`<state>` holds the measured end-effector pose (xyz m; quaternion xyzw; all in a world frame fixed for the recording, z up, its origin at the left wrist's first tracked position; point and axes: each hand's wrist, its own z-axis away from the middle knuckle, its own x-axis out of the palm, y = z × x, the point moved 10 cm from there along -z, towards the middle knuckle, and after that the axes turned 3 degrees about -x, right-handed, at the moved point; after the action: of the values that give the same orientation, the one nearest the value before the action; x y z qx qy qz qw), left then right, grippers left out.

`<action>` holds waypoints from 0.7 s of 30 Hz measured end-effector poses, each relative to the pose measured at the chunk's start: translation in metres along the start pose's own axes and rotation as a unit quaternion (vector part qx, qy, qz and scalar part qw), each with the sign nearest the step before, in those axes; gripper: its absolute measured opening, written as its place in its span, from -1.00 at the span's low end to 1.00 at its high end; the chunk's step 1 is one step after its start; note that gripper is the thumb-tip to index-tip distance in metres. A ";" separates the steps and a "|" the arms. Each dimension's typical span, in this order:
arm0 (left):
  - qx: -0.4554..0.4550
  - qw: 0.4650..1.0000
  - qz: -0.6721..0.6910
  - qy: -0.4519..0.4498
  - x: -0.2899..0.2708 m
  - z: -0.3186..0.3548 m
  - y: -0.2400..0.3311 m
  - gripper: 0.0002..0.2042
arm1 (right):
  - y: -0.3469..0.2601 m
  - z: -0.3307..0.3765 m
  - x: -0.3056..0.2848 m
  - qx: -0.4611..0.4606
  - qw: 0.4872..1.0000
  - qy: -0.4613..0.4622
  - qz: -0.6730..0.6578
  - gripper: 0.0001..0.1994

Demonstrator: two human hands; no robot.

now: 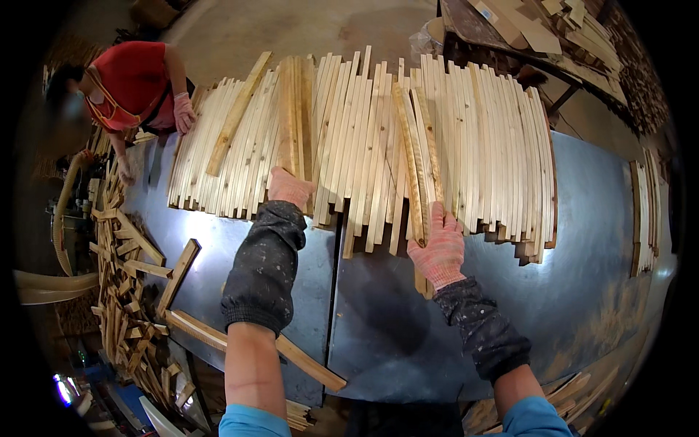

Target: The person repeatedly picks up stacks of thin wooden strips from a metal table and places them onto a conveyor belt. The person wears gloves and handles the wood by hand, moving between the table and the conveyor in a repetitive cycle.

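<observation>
A wide layer of pale wooden strips lies side by side on a metal-topped table. My left hand, in a pink glove, is closed around the near end of a few darker wooden strips on top of the layer. In my right hand, also gloved, are the near ends of two or three narrow wooden strips; its thumb and fingers wrap them, and they slant away over the layer. Another loose strip rests diagonally on the layer, left of my left hand.
A person in red stands at the far left, one gloved hand at the layer's edge. Offcuts are heaped along the left side. Loose strips lie near the table's front edge. A bench with boards stands at the back right.
</observation>
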<state>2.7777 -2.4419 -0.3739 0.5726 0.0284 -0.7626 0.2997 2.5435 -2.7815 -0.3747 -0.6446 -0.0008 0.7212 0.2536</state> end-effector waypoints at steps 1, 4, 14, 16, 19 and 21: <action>0.002 1.000 -0.014 0.011 -0.001 0.002 0.001 -0.23 | -0.001 -0.001 0.001 -0.004 1.000 0.003 -0.001 0.05; 0.019 0.999 -0.033 0.012 0.004 0.002 -0.001 -0.32 | -0.002 -0.001 0.001 -0.013 1.000 0.005 0.001 0.06; 0.126 0.968 0.181 -0.116 0.014 0.058 0.033 -0.44 | 0.005 -0.003 0.002 0.008 0.999 -0.036 -0.004 0.04; 0.175 0.944 0.254 -0.117 0.017 0.061 0.035 -0.48 | 0.002 -0.005 0.000 0.000 0.999 -0.033 -0.015 0.03; 0.139 0.925 0.311 -0.171 0.021 0.057 0.033 -0.52 | 0.003 -0.003 -0.003 0.005 0.999 -0.037 -0.029 0.00; 0.120 0.921 0.328 -0.174 0.019 0.064 0.037 -0.53 | 0.006 -0.003 -0.001 0.006 0.999 -0.034 -0.033 0.00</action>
<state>2.7378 -2.5054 -0.3575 0.4399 -0.3048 -0.7069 0.4625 2.5439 -2.7878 -0.3757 -0.6181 -0.0261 0.7336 0.2813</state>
